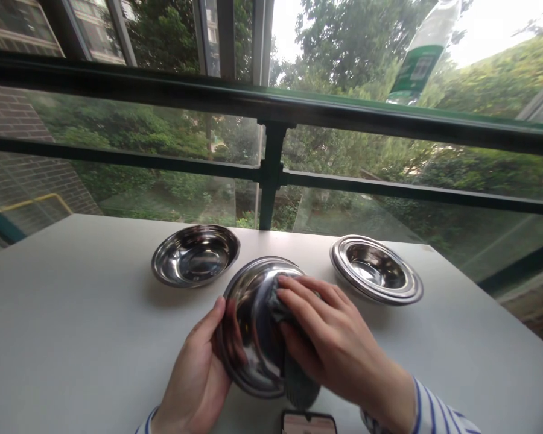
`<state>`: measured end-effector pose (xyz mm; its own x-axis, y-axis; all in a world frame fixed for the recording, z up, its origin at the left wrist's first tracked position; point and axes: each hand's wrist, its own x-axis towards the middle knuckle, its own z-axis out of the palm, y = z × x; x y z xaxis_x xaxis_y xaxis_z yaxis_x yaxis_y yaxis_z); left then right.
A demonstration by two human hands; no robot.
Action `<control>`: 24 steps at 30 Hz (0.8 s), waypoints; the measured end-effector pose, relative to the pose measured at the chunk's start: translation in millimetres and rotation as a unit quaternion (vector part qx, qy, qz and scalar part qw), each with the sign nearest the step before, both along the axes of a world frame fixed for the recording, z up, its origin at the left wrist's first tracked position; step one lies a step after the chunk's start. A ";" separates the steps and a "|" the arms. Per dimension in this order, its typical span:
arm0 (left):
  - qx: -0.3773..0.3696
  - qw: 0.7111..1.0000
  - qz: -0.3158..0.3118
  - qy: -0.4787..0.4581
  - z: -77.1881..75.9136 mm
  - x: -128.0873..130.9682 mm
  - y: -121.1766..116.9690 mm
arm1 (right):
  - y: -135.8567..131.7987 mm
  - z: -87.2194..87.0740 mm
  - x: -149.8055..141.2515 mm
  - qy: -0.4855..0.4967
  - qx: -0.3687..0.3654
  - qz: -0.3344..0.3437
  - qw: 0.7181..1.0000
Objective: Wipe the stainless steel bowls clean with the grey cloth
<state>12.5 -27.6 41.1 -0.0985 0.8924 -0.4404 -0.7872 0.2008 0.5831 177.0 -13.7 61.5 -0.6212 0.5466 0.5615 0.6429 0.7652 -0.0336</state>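
Note:
A shiny steel bowl [248,319] is held tilted above the white table, its rounded underside showing. My left hand [199,367] grips its left rim, thumb at the edge and fingers behind it. Against the bowl's surface, my right hand [330,331] presses a dark grey cloth [302,377], fingers closed over it. Part of the cloth hangs below the palm. The right side of the bowl is hidden by the right hand.
On the white table [95,337], another steel bowl [196,256] stands at back left. Stacked steel bowls [375,268] sit at back right. A phone [308,422] lies at the near edge. Behind runs a dark green railing [271,105] with a plastic bottle [419,66] on it.

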 end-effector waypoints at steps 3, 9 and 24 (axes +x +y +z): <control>-0.011 1.000 -0.006 -0.010 -0.5 -0.6 0.0 | -0.4 -1.4 0.7 -0.010 0.009 0.017 1.000; -0.012 1.000 -0.009 -0.008 -0.1 -0.8 0.9 | -2.0 0.5 0.8 -0.007 0.010 0.034 0.999; -0.014 0.999 -0.018 -0.024 -3.6 -0.7 2.2 | -4.6 -1.4 -3.7 -0.013 0.045 0.048 0.998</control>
